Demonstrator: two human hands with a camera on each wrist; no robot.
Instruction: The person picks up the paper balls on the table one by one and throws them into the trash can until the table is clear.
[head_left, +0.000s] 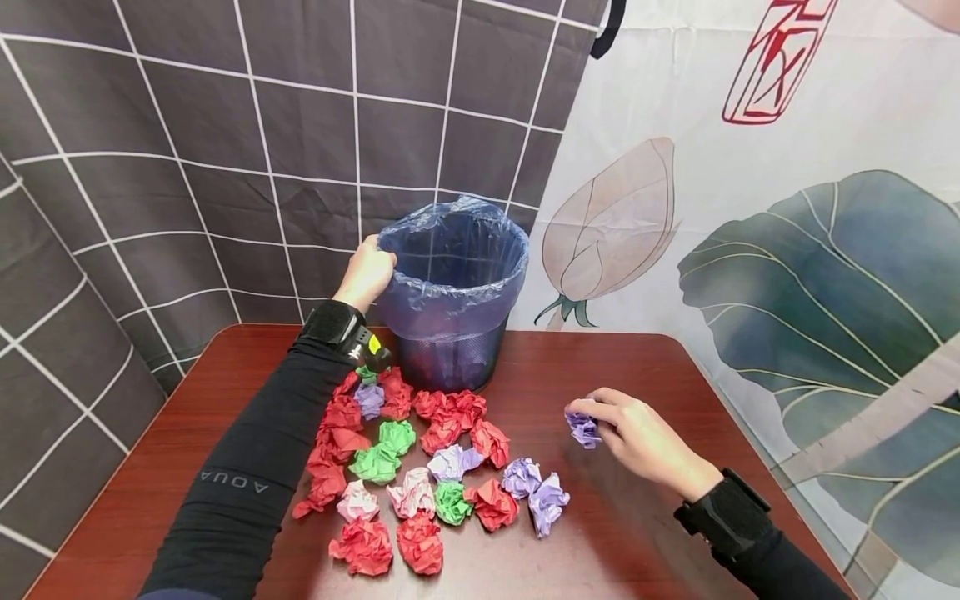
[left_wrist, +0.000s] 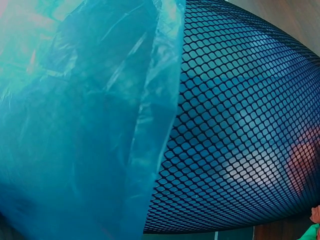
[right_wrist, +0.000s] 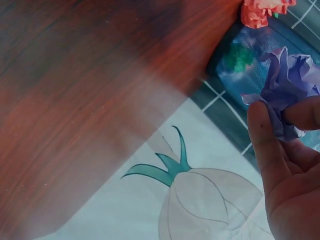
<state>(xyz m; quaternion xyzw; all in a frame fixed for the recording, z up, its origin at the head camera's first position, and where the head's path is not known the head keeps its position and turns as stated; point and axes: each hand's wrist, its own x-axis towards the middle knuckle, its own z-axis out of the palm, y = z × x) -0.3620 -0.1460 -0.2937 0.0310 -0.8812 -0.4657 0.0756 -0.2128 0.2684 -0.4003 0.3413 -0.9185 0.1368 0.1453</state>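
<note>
A black mesh bin (left_wrist: 240, 100) lined with a translucent blue plastic bag (head_left: 457, 292) stands upright at the back of the table. My left hand (head_left: 369, 271) grips its rim on the left side, with the fingertips hidden by the bag. Through the mesh, pale and red shapes show low inside the bin. To the right, above the table, my right hand (head_left: 637, 433) pinches a crumpled purple paper ball (right_wrist: 290, 85) between thumb and fingers. Nearest to that hand on the table lie two purple paper balls (head_left: 547, 503).
Several crumpled red paper balls (head_left: 362, 546) are spread over the left and middle of the brown table (head_left: 600, 533), with green (head_left: 377, 463), pink (head_left: 412, 493) and purple ones among them. A dark gridded cloth (head_left: 300, 125) and a white lotus-printed cloth (head_left: 637, 100) hang behind.
</note>
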